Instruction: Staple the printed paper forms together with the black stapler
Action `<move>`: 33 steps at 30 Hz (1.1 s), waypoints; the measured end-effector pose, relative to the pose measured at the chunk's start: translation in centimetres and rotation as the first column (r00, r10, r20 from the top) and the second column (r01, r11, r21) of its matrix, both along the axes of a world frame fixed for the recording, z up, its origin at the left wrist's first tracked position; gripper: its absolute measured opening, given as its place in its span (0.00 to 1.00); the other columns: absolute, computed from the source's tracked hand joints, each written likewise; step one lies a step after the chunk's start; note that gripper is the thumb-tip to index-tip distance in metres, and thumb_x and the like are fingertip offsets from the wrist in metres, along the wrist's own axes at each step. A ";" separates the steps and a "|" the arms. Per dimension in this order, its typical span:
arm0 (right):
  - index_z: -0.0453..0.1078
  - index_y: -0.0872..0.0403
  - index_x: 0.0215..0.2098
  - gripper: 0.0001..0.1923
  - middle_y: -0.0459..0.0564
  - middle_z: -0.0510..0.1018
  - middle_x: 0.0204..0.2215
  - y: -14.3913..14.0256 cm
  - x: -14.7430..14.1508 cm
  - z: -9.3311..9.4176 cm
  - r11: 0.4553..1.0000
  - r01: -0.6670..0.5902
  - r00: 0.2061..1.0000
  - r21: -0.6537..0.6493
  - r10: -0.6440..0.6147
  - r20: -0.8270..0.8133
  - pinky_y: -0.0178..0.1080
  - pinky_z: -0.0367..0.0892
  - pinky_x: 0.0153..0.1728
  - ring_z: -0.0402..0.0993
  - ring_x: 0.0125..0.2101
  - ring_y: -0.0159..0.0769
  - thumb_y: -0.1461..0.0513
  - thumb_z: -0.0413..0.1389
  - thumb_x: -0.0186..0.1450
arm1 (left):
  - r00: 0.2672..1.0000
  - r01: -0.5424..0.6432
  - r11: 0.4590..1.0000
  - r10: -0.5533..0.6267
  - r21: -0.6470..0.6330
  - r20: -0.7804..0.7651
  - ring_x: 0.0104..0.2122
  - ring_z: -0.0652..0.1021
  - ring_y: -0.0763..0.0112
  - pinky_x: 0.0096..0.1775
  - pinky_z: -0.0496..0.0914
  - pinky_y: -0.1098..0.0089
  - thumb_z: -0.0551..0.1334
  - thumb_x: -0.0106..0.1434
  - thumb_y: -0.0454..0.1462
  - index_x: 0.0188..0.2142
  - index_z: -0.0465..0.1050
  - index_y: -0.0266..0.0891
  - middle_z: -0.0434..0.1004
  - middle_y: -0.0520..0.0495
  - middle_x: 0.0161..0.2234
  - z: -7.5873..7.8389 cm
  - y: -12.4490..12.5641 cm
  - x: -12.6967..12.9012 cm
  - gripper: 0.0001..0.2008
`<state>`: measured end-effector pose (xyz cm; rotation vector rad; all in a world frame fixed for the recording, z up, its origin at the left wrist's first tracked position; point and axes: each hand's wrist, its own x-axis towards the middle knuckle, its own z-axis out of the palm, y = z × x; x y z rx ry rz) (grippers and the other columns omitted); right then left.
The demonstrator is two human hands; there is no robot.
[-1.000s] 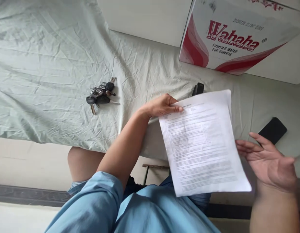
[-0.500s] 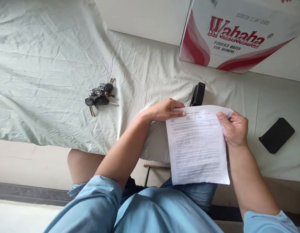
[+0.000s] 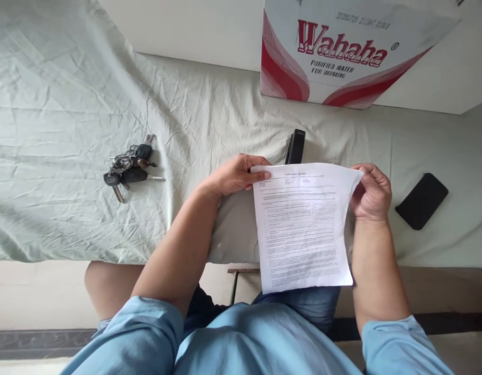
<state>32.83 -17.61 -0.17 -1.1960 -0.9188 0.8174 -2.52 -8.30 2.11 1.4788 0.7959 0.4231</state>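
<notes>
Between my two hands hangs a printed sheet of paper [image 3: 301, 229], its text facing me and its lower edge over my lap. My left hand [image 3: 239, 174] pinches the upper left corner, thumb in front. At the upper right corner my right hand [image 3: 371, 192] grips the edge, with its fingers partly behind the paper. Just beyond the top edge lies a black stapler [image 3: 296, 146], its near end hidden by the sheet.
A bunch of keys [image 3: 129, 165] lies to the left on the wrinkled pale cloth [image 3: 69, 114]. To the right rests a flat black pouch [image 3: 422, 201]. A white and red water carton [image 3: 342, 57] stands at the back.
My right thumb has moved from the front of the sheet toward its edge, and the upper right corner stands flatter. The whole view has shifted, so things appear further left.
</notes>
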 end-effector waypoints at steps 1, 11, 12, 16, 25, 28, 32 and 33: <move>0.83 0.44 0.32 0.23 0.45 0.78 0.26 -0.1 0.2 0.2 1.000 -0.011 1.000 0.005 0.011 -0.021 0.40 0.64 0.20 0.70 0.23 0.34 0.40 0.81 0.60 | 1.000 -0.004 1.000 0.004 0.000 -0.001 0.22 0.66 0.80 0.26 0.61 0.73 0.78 0.68 0.52 0.45 0.84 0.36 0.72 0.56 0.25 0.0 0.0 0.0 0.21; 0.86 0.47 0.33 0.23 0.40 0.71 0.23 -0.2 0.3 -0.1 0.997 -0.035 0.990 -0.062 0.043 0.137 0.36 0.48 0.20 0.53 0.20 0.25 0.42 0.83 0.58 | 0.999 -0.036 0.999 0.036 0.022 -0.030 0.22 0.66 0.79 0.26 0.61 0.73 0.80 0.66 0.57 0.46 0.84 0.36 0.71 0.56 0.24 -0.9 0.1 -0.4 0.27; 0.86 0.48 0.35 0.23 0.40 0.72 0.23 -0.1 0.2 -0.5 0.996 -0.018 0.979 -0.082 0.034 0.200 0.36 0.48 0.20 0.54 0.20 0.26 0.40 0.81 0.61 | 0.999 -0.038 0.999 0.039 0.024 -0.035 0.22 0.66 0.79 0.26 0.61 0.73 0.80 0.66 0.57 0.46 0.84 0.36 0.71 0.56 0.24 -0.9 0.1 -0.4 0.27; 0.85 0.47 0.39 0.27 0.43 0.77 0.28 0.1 0.6 -1.6 0.998 0.023 0.924 -0.067 0.004 0.382 0.38 0.63 0.25 0.68 0.25 0.32 0.35 0.76 0.66 | 0.999 -0.038 0.999 0.038 0.017 -0.038 0.23 0.66 0.78 0.27 0.61 0.73 0.81 0.64 0.57 0.46 0.85 0.36 0.72 0.56 0.25 -1.1 0.2 -0.4 0.28; 0.86 0.46 0.45 0.30 0.43 0.83 0.34 0.2 1.4 -2.5 0.994 -0.006 0.901 -0.113 0.054 0.430 0.38 0.72 0.32 0.73 0.30 0.32 0.34 0.79 0.61 | 0.999 -0.034 0.999 0.034 0.017 -0.033 0.23 0.68 0.78 0.28 0.63 0.73 0.81 0.63 0.58 0.47 0.84 0.35 0.74 0.55 0.26 -0.8 0.1 -0.3 0.29; 0.87 0.46 0.46 0.28 0.42 0.83 0.35 0.2 1.3 -2.5 0.995 -0.016 0.907 -0.097 0.056 0.418 0.36 0.70 0.31 0.70 0.29 0.29 0.37 0.81 0.61 | 0.999 -0.029 0.999 0.029 0.013 -0.033 0.23 0.67 0.78 0.28 0.62 0.73 0.81 0.64 0.57 0.48 0.84 0.36 0.73 0.56 0.25 -0.9 0.1 -0.3 0.28; 0.87 0.45 0.48 0.30 0.43 0.85 0.38 0.1 1.4 -2.3 0.996 -0.012 0.913 -0.090 0.047 0.404 0.37 0.69 0.30 0.70 0.28 0.30 0.36 0.81 0.61 | 0.999 -0.031 1.000 0.031 0.006 -0.023 0.23 0.68 0.78 0.28 0.63 0.73 0.80 0.64 0.56 0.47 0.84 0.36 0.74 0.55 0.26 -1.1 0.2 -0.3 0.27; 0.87 0.45 0.47 0.30 0.43 0.84 0.37 0.1 1.4 -2.3 0.996 -0.007 0.913 -0.093 0.044 0.405 0.37 0.69 0.30 0.70 0.28 0.30 0.35 0.80 0.61 | 0.999 -0.030 1.000 0.031 0.005 -0.021 0.23 0.68 0.78 0.28 0.63 0.73 0.80 0.64 0.56 0.47 0.84 0.36 0.75 0.55 0.27 -1.1 0.2 -0.3 0.27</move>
